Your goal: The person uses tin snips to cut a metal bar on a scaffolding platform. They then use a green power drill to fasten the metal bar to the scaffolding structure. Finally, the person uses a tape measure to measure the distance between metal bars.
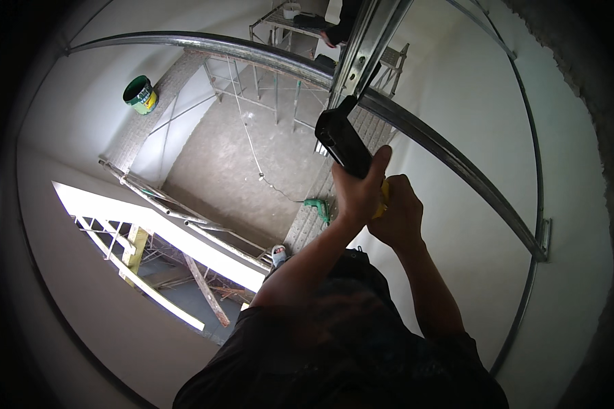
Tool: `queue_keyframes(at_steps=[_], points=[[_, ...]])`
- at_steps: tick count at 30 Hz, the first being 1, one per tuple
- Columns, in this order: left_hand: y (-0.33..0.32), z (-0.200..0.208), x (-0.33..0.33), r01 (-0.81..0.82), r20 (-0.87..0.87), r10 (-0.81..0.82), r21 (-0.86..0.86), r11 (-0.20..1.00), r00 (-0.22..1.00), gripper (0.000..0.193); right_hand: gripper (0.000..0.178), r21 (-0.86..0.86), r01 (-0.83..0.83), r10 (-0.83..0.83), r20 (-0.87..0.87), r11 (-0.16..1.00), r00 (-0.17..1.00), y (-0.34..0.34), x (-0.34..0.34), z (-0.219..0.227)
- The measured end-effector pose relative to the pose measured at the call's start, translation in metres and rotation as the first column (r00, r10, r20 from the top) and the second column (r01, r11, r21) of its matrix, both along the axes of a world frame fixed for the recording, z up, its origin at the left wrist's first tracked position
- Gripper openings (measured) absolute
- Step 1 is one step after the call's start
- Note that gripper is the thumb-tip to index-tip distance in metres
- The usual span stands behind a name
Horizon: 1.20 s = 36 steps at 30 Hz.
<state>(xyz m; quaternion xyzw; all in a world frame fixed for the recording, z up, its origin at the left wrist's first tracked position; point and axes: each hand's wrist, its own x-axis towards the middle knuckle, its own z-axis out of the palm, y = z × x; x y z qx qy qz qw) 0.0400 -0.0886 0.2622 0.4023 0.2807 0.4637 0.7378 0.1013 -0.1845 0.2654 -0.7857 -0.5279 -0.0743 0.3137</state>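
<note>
Pressing the black power tool [344, 143] up against the metal ceiling channel [361, 51]. Left hand [358, 194] wrapped around its handle, right hand [397, 215] clamped just below. Next, probably steadying before firing.

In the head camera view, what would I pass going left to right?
Green bucket → green power drill on the plank → left hand gripping a black tool → right hand → metal bracket at the wall.
</note>
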Motion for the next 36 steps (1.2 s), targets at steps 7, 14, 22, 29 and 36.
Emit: queue_keyframes(at_steps=[7, 14, 22, 29, 36], points=[[-0.025, -0.047, -0.045, -0.088, 0.100, 0.077, 0.112, 0.990, 0.992, 0.027, 0.032, -0.234, -0.234, 0.205, -0.140, 0.944, 0.969, -0.009, -0.021, -0.011], [-0.006, -0.218, -0.165, 0.217, -0.737, -0.208, -0.084, 0.972, 0.644, 0.061, 0.019, -0.757, -0.368, -0.223, -0.550, 0.539, 0.805, -0.021, 0.043, -0.151], [-0.134, -0.376, -0.289, 0.148, -0.721, -0.689, -0.676, 0.722, 0.071, 0.085, 0.018, -0.687, -0.486, -0.831, -0.524, 0.541, -0.185, -0.008, 0.120, -0.384], [-0.176, -0.343, -0.285, -0.114, -0.740, -0.643, -0.669, 0.735, 0.198, 0.081, 0.024, -0.796, -0.414, -0.861, -0.505, 0.440, 0.056, 0.015, 0.174, -0.416], [-0.164, -0.246, -0.277, -0.183, -0.715, -0.699, -0.685, 0.705, -0.017, 0.079, 0.045, -0.922, -0.215, -0.352, -0.328, 0.323, 0.877, 0.047, 0.202, -0.429]])
